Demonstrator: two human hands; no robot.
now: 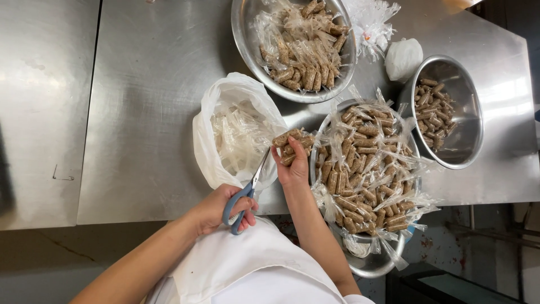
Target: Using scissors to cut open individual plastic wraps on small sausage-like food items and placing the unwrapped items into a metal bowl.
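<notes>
left hand (222, 209) gripped blue-handled scissors (247, 188), fingers through the loops, blades angled up toward the packet (292, 143). right hand (292, 169) pinched that small clear packet of brown capsules, held up off the worktop (152, 84) and right over the mouth of the white bag (225, 129), which looked like the reason for the position: blade tips met the packet's edge there, so trimmed plastic would drop into the bag, which already held clear film scraps. cannot tell if the blades were cutting or just touching. three steel bowls sat within reach on the right side: near bowl (371, 264) heaped with sealed packets, overhanging the worktop's front edge just beside the right forearm; far bowl (253, 45) also full of packets; right bowl (467, 141) held loose capsules only, no film. that split read as a sort by stage, though which bowl fed which i can't confirm. a bundle of clear bags (371, 22) and a knotted white bag (403, 56) lay between the far and right bowls. worktop was brushed stainless, seamed into panels, some scuffs, glare at the right. below its front edge: worn dark floor with stains, and the person's white apron (247, 264) in the foreground.
</notes>
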